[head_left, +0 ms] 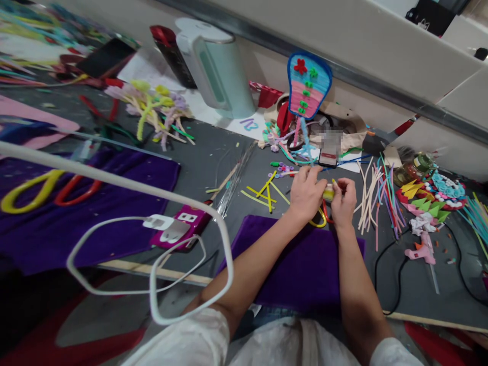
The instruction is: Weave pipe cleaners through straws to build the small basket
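Note:
A small yellow piece (pixel 328 192) is pinched between my two hands above the dark table. My left hand (pixel 306 192) has its fingers closed on the left side of the piece. On the right side, my right hand (pixel 343 199) also has its fingers closed at the piece. Scissors with yellow and red handles (pixel 319 219) lie just below my hands, their blades hidden. Several yellow pipe-cleaner strips (pixel 267 192) rest to the left. A purple cloth (pixel 301 264) lies under my forearms.
A pale blue kettle (pixel 232 76) and an upright pink-and-blue craft piece (pixel 309 86) stand behind. Loose pipe cleaners (pixel 369 190) and a pink glue gun (pixel 422 249) are right. A white cable (pixel 227 244) loops across the left foreground, near a purple power strip (pixel 190 223).

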`<action>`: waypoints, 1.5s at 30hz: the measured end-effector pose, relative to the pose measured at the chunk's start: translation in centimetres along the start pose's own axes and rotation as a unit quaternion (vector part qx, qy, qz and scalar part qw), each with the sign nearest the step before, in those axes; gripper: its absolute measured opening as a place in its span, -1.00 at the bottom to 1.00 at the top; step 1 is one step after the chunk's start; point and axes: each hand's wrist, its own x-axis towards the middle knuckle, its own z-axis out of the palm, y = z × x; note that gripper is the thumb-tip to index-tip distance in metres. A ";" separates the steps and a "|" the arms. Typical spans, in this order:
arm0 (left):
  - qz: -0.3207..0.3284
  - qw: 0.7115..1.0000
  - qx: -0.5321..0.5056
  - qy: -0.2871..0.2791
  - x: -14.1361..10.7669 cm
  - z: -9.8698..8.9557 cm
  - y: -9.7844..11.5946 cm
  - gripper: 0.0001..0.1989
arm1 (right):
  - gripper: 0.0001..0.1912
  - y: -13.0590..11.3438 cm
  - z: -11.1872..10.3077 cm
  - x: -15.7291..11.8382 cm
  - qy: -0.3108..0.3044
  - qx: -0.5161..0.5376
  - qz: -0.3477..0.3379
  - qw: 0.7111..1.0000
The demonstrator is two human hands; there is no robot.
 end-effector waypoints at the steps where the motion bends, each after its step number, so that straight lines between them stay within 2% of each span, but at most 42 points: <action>1: -0.002 1.000 -0.009 0.004 0.0 -0.1 0.0 -0.83 | -0.80 0.1 -0.1 0.1 0.008 0.003 0.013 1.000; 6: -0.045 0.996 -0.078 0.030 0.1 -0.5 0.0 -0.88 | -0.84 0.9 -0.5 0.7 0.027 0.053 0.073 0.996; 9: -0.106 0.981 -0.134 0.094 0.2 -0.1 -0.5 -0.86 | -0.81 1.5 -0.5 1.2 0.044 0.103 0.104 0.988; 11: -0.165 0.958 -0.175 0.159 0.3 0.6 -1.1 -0.79 | -0.75 1.8 -0.4 1.4 0.052 0.159 0.128 0.978; 13: -0.235 0.921 -0.223 0.217 0.5 1.4 -1.7 -0.72 | -0.68 2.2 -0.4 1.5 0.054 0.229 0.165 0.958; 15: -0.283 0.882 -0.288 0.243 0.6 2.0 -2.3 -0.60 | -0.63 2.4 -0.5 1.6 0.043 0.283 0.208 0.935; 17: -0.318 0.835 -0.406 0.192 0.9 2.1 -2.7 -0.48 | -0.61 2.4 -0.7 1.5 0.014 0.306 0.235 0.923; 19: -0.348 0.761 -0.543 0.063 1.1 1.8 -3.1 -0.46 | -0.61 2.3 -1.0 1.5 -0.020 0.304 0.227 0.925; 21: -0.369 0.681 -0.628 -0.073 1.1 1.5 -3.4 -0.51 | -0.63 2.2 -1.4 1.5 -0.040 0.279 0.182 0.942; 23: -0.374 0.647 -0.653 -0.119 1.0 1.3 -3.6 -0.53 | -0.69 2.3 -1.7 1.6 -0.053 0.234 0.119 0.964; 26: -0.389 0.635 -0.656 -0.121 0.8 1.5 -3.8 -0.55 | -0.78 2.8 -2.2 1.7 -0.082 0.152 0.043 0.984; 28: -0.395 0.638 -0.651 -0.117 0.5 1.7 -3.8 -0.55 | -0.73 3.3 -2.3 1.6 -0.107 0.106 0.023 0.988; 34: -0.379 0.659 -0.638 -0.120 0.4 1.7 -3.6 -0.60 | -0.58 4.1 -2.2 1.2 -0.164 0.011 0.014 0.986; 40: -0.359 0.678 -0.629 -0.125 0.3 1.4 -3.5 -0.63 | -0.68 3.9 -2.3 1.1 -0.202 -0.030 0.006 0.979; 45: -0.368 0.682 -0.617 -0.138 0.1 1.5 -3.8 -0.60 | -0.76 3.6 -2.0 1.0 -0.185 -0.013 0.026 0.982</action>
